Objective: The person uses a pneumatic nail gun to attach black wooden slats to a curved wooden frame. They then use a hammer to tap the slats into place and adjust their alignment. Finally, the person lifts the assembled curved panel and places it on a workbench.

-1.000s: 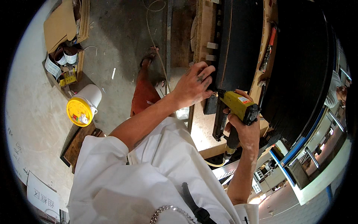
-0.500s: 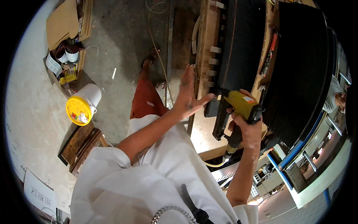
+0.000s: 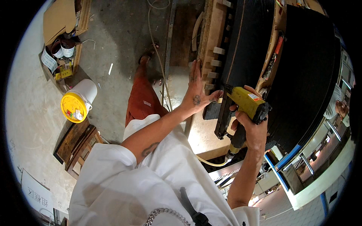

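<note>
My right hand [image 3: 252,130] is wrapped around the grip of a yellow and black pneumatic nail gun [image 3: 244,101]. A pale air hose [image 3: 211,162] runs from the bottom of its handle. The gun's nose is at the near end of a long black strip [image 3: 247,45] on the workbench. My left hand [image 3: 198,94] lies along the bench's wooden edge [image 3: 206,49], fingers stretched out and thumb spread toward the gun's nose. Short pale wooden pegs [image 3: 215,63] stick out in a row by that edge. A small black block [image 3: 211,111] sits under my left thumb.
Red-handled pliers [image 3: 278,47] lie in a wooden trough beside a large stack of black strips [image 3: 307,75]. A white bucket with a yellow lid [image 3: 73,107] and an open cardboard box [image 3: 60,22] stand on the left. Another person [image 3: 335,105] shows at the far right.
My left hand has shifted slightly right and forward, its fingers now against the wooden edge and the thumb nearer the gun. The nail gun has stayed near the same spot on the bench.
</note>
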{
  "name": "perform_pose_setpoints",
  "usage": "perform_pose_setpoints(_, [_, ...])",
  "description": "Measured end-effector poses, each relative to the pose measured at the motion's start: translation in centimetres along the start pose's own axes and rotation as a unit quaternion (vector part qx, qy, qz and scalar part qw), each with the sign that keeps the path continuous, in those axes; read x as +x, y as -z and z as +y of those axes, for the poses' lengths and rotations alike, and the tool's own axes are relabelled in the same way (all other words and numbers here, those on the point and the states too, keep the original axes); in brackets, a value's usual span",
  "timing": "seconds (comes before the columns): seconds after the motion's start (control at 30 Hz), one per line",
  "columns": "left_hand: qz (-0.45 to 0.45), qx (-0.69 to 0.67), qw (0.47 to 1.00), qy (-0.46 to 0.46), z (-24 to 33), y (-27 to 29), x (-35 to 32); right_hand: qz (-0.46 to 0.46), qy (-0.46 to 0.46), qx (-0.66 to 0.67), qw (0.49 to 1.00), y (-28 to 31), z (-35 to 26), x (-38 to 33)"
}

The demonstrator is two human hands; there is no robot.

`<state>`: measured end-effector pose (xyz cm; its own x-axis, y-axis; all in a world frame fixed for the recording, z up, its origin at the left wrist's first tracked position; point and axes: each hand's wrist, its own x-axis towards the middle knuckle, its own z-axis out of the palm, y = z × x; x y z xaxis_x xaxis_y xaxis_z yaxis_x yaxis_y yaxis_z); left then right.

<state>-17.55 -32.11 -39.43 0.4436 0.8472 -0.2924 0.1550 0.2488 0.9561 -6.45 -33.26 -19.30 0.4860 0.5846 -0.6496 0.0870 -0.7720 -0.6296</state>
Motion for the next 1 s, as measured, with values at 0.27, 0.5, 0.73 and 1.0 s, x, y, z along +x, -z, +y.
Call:
perform_pose_setpoints(0.27, [0.01, -0.006, 1.0, -0.02, -0.2, -0.2, 0.0, -0.003, -0.007, -0.042, 0.999, -0.3, -0.9, 0.0])
perform_pose_setpoints(0.5, [0.01, -0.016, 1.0, -0.013, -0.4, -0.2, -0.3, -0.007, 0.014, -0.005, 1.0, 0.3, -1.5, 1.6])
perform_pose_setpoints(0.73, [0.006, -0.001, 1.0, -0.005, 0.2, 0.2, -0.3, -0.012, 0.035, -0.015, 0.999, 0.2, -1.9, 2.8])
perform_pose_setpoints(1.0, [0.029, -0.004, 0.999, -0.031, -0.5, 0.0, -0.3, -0.006, 0.034, -0.005, 0.999, -0.3, -2.7, 3.0])
